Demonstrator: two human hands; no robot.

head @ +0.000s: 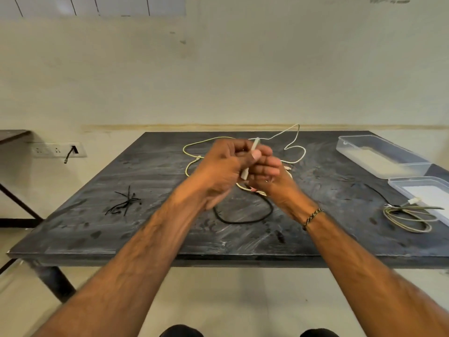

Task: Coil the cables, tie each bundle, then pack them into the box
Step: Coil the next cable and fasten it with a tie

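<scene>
My left hand (226,164) and my right hand (269,173) meet above the middle of the dark table (97,227). Together they pinch the end of a white cable (295,142), whose loose length trails in loops across the far part of the table. A black cable (243,221) curves on the table below my hands. A coiled cable bundle (408,218) lies at the right, beside the clear plastic box (422,188). Several black ties (125,203) lie in a small heap at the left.
The box's clear lid (379,156) lies at the far right of the table. A wall socket strip (58,149) with a plugged black lead sits on the wall to the left. Another table's corner (12,135) shows at far left.
</scene>
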